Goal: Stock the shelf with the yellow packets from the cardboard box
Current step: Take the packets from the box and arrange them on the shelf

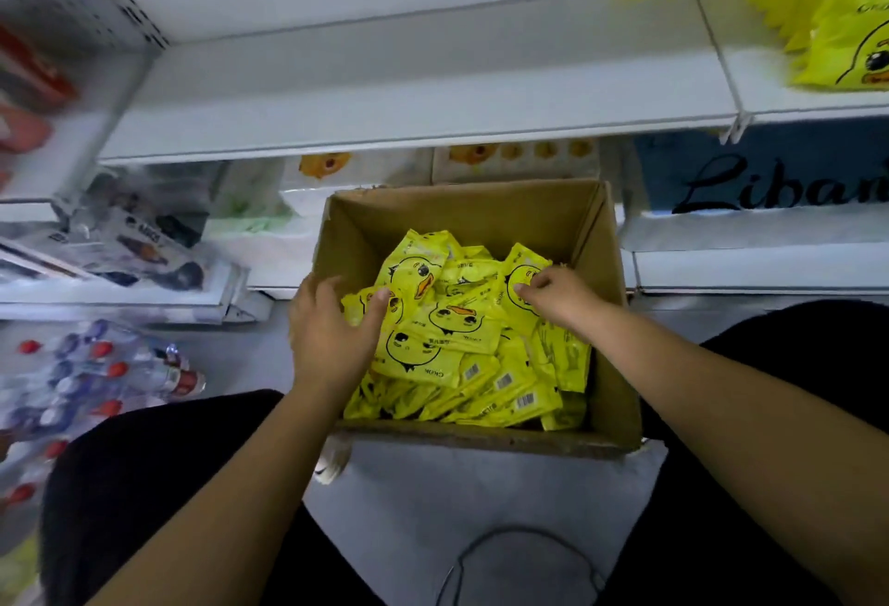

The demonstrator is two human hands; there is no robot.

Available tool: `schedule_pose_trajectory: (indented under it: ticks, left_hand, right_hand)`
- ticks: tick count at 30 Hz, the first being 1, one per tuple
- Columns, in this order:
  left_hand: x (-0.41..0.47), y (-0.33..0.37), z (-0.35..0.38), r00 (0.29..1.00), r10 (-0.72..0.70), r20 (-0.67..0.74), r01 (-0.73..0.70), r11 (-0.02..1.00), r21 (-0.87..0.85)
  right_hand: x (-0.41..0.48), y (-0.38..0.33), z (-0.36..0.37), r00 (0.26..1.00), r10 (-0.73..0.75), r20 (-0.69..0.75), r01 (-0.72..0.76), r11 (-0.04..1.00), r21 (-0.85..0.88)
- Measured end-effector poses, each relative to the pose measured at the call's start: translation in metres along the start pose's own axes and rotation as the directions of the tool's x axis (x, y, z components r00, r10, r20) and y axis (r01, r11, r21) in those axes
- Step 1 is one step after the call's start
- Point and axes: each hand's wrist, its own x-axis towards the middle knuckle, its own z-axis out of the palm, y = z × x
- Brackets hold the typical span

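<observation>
An open cardboard box (611,365) stands on the floor between my knees, holding several yellow duck-face packets (447,321). My left hand (332,331) reaches in at the box's left side, thumb and fingers closing on a packet at the pile's left edge (353,309). My right hand (553,297) pinches a packet (517,278) at the pile's upper right. Above the box runs a white shelf (409,90), with more yellow duck packets (851,38) standing at its right end.
Packs of bottled water with red caps (96,379) lie on the floor at left. Lower shelves hold white tissue packs (260,225) behind the box, bagged goods (139,240) at left and a blue printed pack (769,172) at right. A wire divider (717,57) splits the white shelf.
</observation>
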Motion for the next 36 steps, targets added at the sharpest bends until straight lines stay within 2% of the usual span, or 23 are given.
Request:
schedule_pose_trajectory:
  ticks: [5, 10, 13, 16, 19, 21, 23, 25, 28, 33, 36]
  left_hand:
    - [-0.015, -0.044, 0.001, 0.992, -0.124, -0.008, 0.125, 0.991, 0.045]
    - [-0.019, -0.055, 0.011, 0.988, -0.149, -0.045, 0.154, 0.98, 0.124]
    - [-0.015, -0.06, 0.013, 0.986, -0.16, -0.048, 0.165, 0.978, 0.129]
    - [-0.015, -0.063, 0.014, 0.985, -0.16, -0.065, 0.167, 0.978, 0.127]
    - [-0.013, -0.064, 0.015, 0.982, -0.17, -0.078, 0.178, 0.977, 0.118]
    - [-0.013, -0.064, 0.015, 0.98, -0.177, -0.088, 0.187, 0.975, 0.119]
    - [-0.013, -0.065, 0.015, 0.979, -0.182, -0.094, 0.192, 0.975, 0.111]
    - [-0.012, -0.063, 0.016, 0.978, -0.185, -0.096, 0.195, 0.975, 0.106]
    - [-0.012, -0.062, 0.017, 0.979, -0.184, -0.09, 0.194, 0.975, 0.106]
    - [-0.012, -0.063, 0.016, 0.981, -0.178, -0.08, 0.186, 0.976, 0.111]
    - [-0.01, -0.065, 0.015, 0.98, -0.179, -0.083, 0.188, 0.977, 0.106]
  right_hand:
    - [0.034, 0.012, 0.023, 0.97, 0.241, -0.022, -0.241, 0.971, 0.003]
    - [0.061, 0.009, 0.04, 0.919, 0.382, -0.098, -0.372, 0.922, 0.105]
    - [0.069, 0.01, 0.042, 0.923, 0.384, -0.033, -0.385, 0.922, -0.031]
    - [0.076, 0.011, 0.041, 0.893, 0.449, 0.029, -0.447, 0.893, -0.053]
    - [0.084, 0.011, 0.044, 0.86, 0.506, 0.066, -0.508, 0.839, 0.197]
    - [0.082, 0.007, 0.049, 0.869, 0.481, 0.114, -0.487, 0.792, 0.368]
    - [0.073, -0.004, 0.053, 0.907, 0.346, 0.24, -0.414, 0.833, 0.367]
    - [0.059, -0.019, 0.057, 0.903, 0.173, 0.392, -0.284, 0.926, 0.246]
    - [0.046, -0.033, 0.069, 0.893, 0.07, 0.445, -0.08, 0.997, 0.004]
    - [0.049, -0.038, 0.075, 0.862, 0.056, 0.504, 0.009, 0.992, -0.125]
    - [0.052, -0.042, 0.071, 0.862, 0.06, 0.504, 0.013, 0.99, -0.142]
